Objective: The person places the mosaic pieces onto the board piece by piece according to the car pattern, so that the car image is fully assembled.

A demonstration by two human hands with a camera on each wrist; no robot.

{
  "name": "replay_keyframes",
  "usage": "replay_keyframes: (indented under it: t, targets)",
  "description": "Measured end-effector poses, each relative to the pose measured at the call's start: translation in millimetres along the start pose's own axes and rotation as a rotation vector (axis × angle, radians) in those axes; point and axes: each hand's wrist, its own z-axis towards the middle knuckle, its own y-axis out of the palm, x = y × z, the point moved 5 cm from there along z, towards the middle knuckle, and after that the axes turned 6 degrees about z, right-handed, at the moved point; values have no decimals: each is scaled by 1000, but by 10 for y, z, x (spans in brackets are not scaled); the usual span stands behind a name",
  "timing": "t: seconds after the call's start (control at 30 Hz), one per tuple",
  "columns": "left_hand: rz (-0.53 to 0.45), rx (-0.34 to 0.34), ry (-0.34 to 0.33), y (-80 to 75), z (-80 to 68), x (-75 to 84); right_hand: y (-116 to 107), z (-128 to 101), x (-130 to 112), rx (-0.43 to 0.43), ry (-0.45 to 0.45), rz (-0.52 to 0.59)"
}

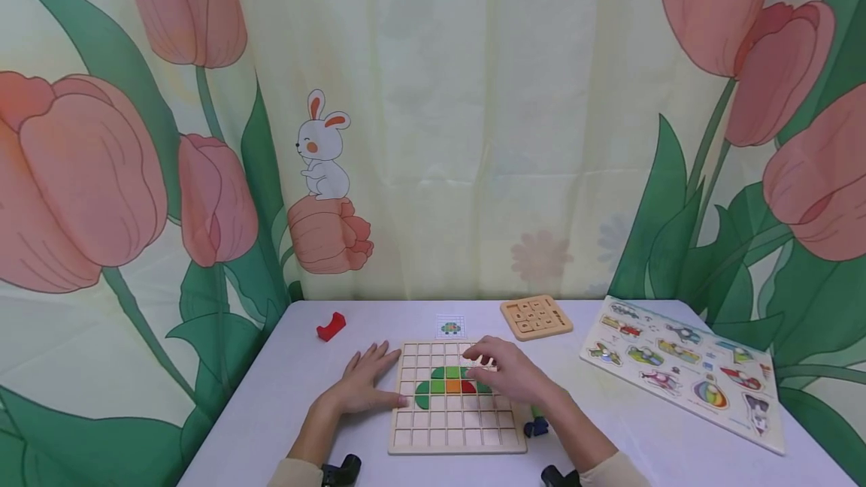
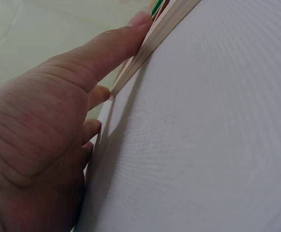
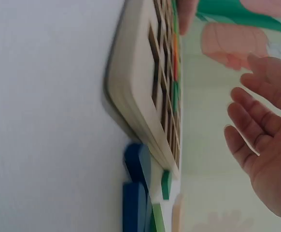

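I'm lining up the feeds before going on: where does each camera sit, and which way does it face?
Head: looks forward and down at the white table; both hands, left and right, at the square wooden grid board.
Left wrist: low by the table, along the left hand, thumb against the board's edge.
Right wrist: sideways beside the board's corner; open right hand, blue blocks.
All views share the board.

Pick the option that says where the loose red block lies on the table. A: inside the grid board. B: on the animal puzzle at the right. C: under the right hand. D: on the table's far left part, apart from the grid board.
D: the red block sits on the white table up and left of the grid board, not touching it or the left hand.
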Motion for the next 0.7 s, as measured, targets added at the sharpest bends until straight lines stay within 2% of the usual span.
replay_keyframes:
  t: [0.2, 0.3, 0.7]
  targets:
    - [-3, -1, -10, -7, -6, 4, -223, -87, 111, 84, 59, -3]
    - [-9, -1, -10, -12, -10, 8, -291, -116, 165, 98, 95, -16]
    - [3, 3, 0, -4, -5, 25, -574, -245, 353, 21, 193, 24]
